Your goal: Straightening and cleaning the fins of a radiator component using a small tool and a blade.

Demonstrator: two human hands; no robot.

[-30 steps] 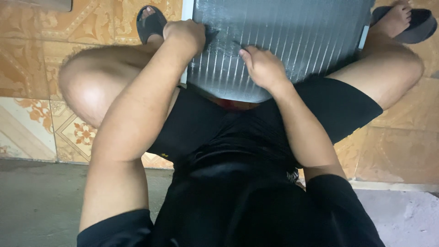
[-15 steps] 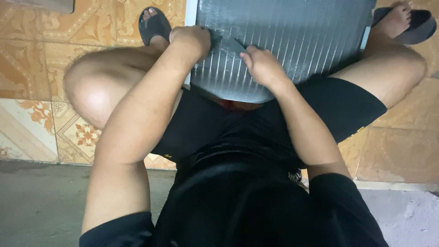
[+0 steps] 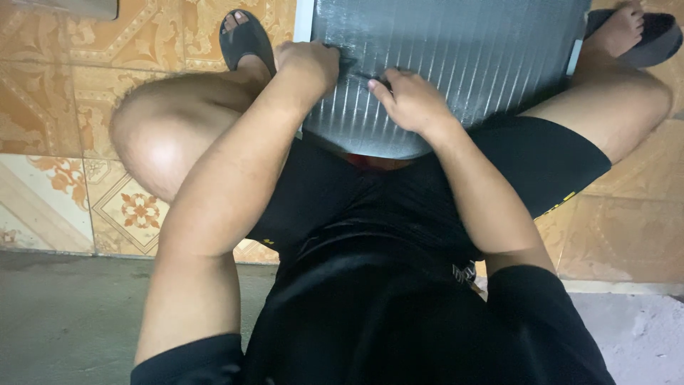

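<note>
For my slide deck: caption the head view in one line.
Seated person's left hand and right hand rest on a grey ribbed metal finned panel between black sandals.

Ribbed, dull-sheened metal panel [image 3: 456,64] — glossy patterned floor tiles [image 3: 57,107], matt black shorts [image 3: 370,235]

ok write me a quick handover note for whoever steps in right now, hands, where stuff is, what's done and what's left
Left hand: closed, pressed on the upper left of the finned metal panel.
Right hand: fingers curled around a thin dark tool, its tip on the fins between the two hands.
Panel: leans between the knees, its lower edge over the lap, on the patterned tile floor; a black sandal on each foot beside it.
Done: cannot tell; the fins show no clear worked patch.
Left: the rest of the fin face, right and above the hands.
</note>
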